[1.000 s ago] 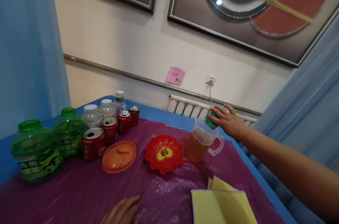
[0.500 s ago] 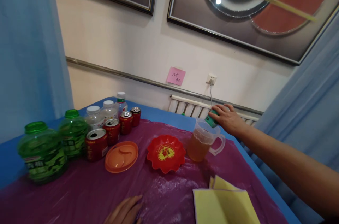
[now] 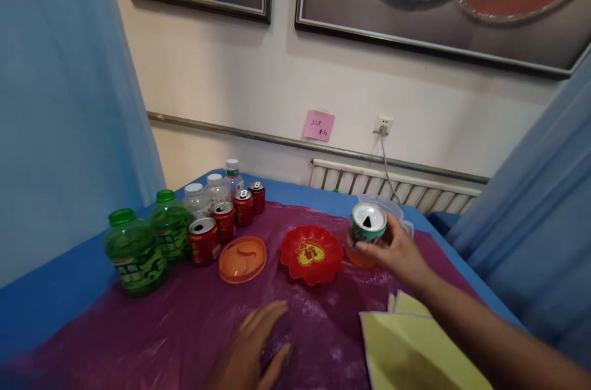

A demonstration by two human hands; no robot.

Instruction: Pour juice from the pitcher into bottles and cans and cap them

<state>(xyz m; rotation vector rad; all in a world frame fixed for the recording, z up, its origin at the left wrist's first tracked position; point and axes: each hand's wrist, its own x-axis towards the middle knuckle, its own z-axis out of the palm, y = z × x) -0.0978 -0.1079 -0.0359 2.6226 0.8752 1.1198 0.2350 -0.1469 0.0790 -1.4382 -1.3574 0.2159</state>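
Note:
A green can with a silver top [image 3: 368,219] is gripped in my right hand [image 3: 399,251], its opening facing me. It hangs in front of the clear pitcher [image 3: 385,205], hiding most of it; some orange-brown liquid shows beneath. My left hand [image 3: 253,347] is low over the purple sheet [image 3: 318,328], thumb and fingers apart, with nothing in it. Left of the can lies a scalloped red plate [image 3: 311,254], and beside that an orange divided lid or dish [image 3: 242,259]. Yellow cloths [image 3: 415,347] lie below my right forearm.
At the left stand red cans [image 3: 204,241] in a row, two green jars [image 3: 133,254] and clear bottles with white caps [image 3: 217,190]. A radiator [image 3: 355,179] and wall socket [image 3: 383,125] are behind the blue-covered table [image 3: 60,267].
My right hand has brought the green can from over the pitcher towards me and turned it more upright. My left hand has come further into view. The camera view has shifted.

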